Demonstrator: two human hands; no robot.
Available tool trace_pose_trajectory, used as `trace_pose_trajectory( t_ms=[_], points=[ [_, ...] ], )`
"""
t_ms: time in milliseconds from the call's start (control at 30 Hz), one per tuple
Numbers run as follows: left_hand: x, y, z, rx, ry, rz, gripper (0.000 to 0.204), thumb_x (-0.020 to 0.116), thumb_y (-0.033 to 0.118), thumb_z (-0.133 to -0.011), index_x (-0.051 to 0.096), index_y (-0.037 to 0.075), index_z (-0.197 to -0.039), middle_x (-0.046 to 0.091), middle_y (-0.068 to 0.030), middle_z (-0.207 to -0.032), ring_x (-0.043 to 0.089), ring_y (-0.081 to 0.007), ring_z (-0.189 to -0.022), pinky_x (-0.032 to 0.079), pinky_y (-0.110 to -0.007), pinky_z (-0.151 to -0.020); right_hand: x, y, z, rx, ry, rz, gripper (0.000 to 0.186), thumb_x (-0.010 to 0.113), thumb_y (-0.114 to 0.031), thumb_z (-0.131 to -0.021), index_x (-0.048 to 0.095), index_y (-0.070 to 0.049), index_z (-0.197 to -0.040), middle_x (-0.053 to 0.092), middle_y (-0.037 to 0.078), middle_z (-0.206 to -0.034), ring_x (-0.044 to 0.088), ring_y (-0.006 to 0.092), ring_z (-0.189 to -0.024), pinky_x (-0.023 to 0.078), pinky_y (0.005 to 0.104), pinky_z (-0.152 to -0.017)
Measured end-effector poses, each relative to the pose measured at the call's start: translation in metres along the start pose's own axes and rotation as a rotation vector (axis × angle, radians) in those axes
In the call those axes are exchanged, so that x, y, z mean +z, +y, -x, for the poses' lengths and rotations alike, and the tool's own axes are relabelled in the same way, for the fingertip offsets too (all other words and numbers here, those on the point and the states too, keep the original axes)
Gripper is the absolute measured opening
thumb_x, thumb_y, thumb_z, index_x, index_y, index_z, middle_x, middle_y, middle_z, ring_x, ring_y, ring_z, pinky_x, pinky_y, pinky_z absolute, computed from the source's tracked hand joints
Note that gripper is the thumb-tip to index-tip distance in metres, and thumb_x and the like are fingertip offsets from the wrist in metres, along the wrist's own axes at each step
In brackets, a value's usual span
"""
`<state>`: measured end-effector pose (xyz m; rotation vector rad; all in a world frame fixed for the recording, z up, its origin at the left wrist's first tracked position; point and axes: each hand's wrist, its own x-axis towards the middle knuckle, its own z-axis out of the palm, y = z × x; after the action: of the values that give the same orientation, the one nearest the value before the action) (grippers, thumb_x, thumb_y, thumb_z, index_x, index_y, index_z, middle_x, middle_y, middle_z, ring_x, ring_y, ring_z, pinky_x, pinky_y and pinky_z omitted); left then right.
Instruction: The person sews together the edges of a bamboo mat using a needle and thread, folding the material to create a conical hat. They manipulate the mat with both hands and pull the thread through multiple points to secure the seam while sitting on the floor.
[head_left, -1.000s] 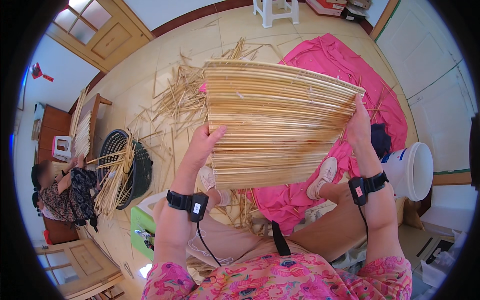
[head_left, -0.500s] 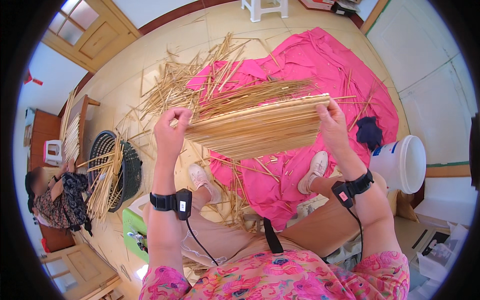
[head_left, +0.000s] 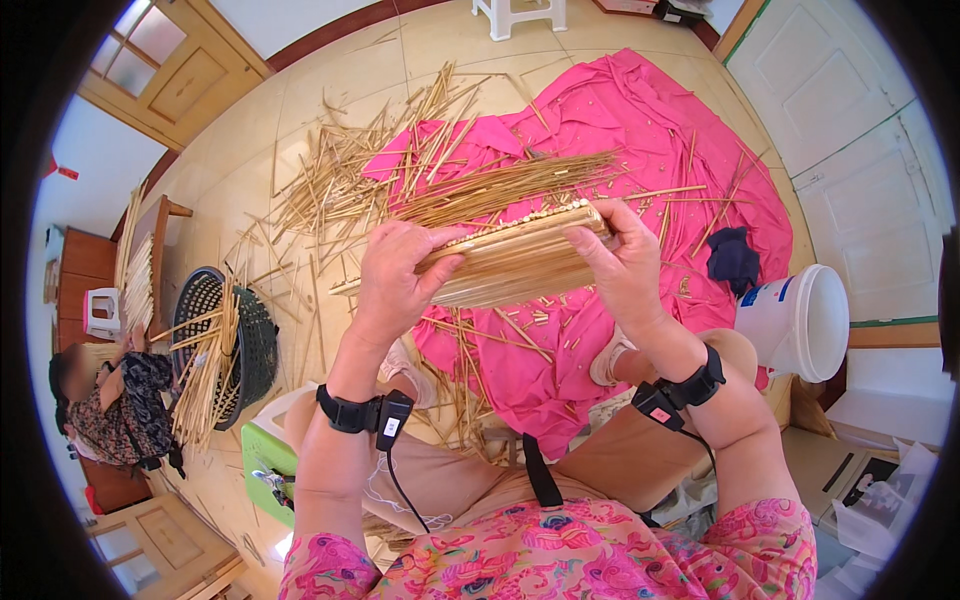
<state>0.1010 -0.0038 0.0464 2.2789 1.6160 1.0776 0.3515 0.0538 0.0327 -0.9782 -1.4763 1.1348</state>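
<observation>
A mat of straight pale-gold reeds or sticks (head_left: 515, 265) hangs above my lap, seen nearly edge-on, with a knobbly row of stick ends along its top. My left hand (head_left: 400, 270) is closed on its left part, fingers over the top edge and thumb in front. My right hand (head_left: 620, 260) grips the right end, thumb on the front face and fingers wrapped round the top. Beyond the mat, a long pile of loose sticks (head_left: 500, 182) lies on a pink cloth (head_left: 690, 110), with short cut pieces scattered about.
Scattered sticks (head_left: 320, 190) cover the floor at left. A dark basket (head_left: 255, 360) of sticks stands beside a seated person (head_left: 105, 400). A green stool (head_left: 262, 480) is by my left leg. A white bucket (head_left: 815, 320), dark cloth (head_left: 730, 260) and white stool (head_left: 515, 15) also show.
The mat has tipped from standing broad face toward me to nearly edge-on, lower down. Both hands have moved inward along it, closer together, and it now looks narrower.
</observation>
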Motion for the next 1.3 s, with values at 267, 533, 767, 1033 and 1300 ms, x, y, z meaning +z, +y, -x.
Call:
trace_pose_trajectory(
  t_ms=[267,533,767,1033,1300],
  points=[
    [0.010,-0.010,0.010,-0.141,0.097,0.297,0.020,0.068,0.010,-0.082,0.066,0.006,-0.101,0.065,-0.0076,-0.093,0.059,-0.0244,-0.089,0.042,-0.035,-0.085,0.006,-0.027,-0.011,-0.221,-0.015,0.201,0.023,0.075,-0.014,-0.080,0.064,-0.001,-0.096,0.065,0.009,-0.084,0.063,0.0160,-0.076,0.049,0.0284,-0.069],
    [0.005,-0.001,0.004,-0.125,0.084,0.309,0.026,0.069,0.012,-0.081,0.066,0.008,-0.107,0.066,-0.0079,-0.096,0.060,-0.0234,-0.092,0.046,-0.034,-0.082,0.022,-0.015,-0.004,-0.321,-0.098,0.327,0.023,0.075,-0.013,-0.078,0.064,-0.001,-0.095,0.064,0.011,-0.083,0.062,0.0234,-0.076,0.049,0.0324,-0.068],
    [0.004,0.009,-0.001,-0.031,0.080,0.349,0.027,0.067,0.008,-0.083,0.066,0.006,-0.110,0.066,-0.0082,-0.094,0.061,-0.0222,-0.089,0.048,-0.032,-0.079,0.052,0.001,0.002,-0.361,-0.170,0.318,0.025,0.077,-0.015,-0.075,0.066,-0.001,-0.093,0.065,0.012,-0.084,0.063,0.0282,-0.078,0.050,0.0359,-0.069],
    [0.002,-0.013,0.022,-0.302,0.088,0.558,0.015,0.062,0.008,-0.089,0.061,0.003,-0.103,0.061,-0.0077,-0.095,0.059,-0.0175,-0.088,0.048,-0.029,-0.077,0.081,0.003,-0.006,-0.289,-0.290,0.371,0.029,0.076,-0.019,-0.076,0.065,-0.002,-0.097,0.066,0.013,-0.087,0.064,0.0303,-0.081,0.050,0.0375,-0.072],
    [-0.007,-0.032,0.026,-0.190,0.059,0.557,0.017,0.060,0.016,-0.089,0.059,0.004,-0.100,0.058,-0.0096,-0.086,0.057,-0.0217,-0.080,0.047,-0.033,-0.072,0.067,0.018,-0.017,-0.153,-0.583,0.569,0.030,0.069,-0.016,-0.083,0.060,0.001,-0.107,0.065,0.015,-0.086,0.063,0.0264,-0.075,0.049,0.0338,-0.068]
  ],
)
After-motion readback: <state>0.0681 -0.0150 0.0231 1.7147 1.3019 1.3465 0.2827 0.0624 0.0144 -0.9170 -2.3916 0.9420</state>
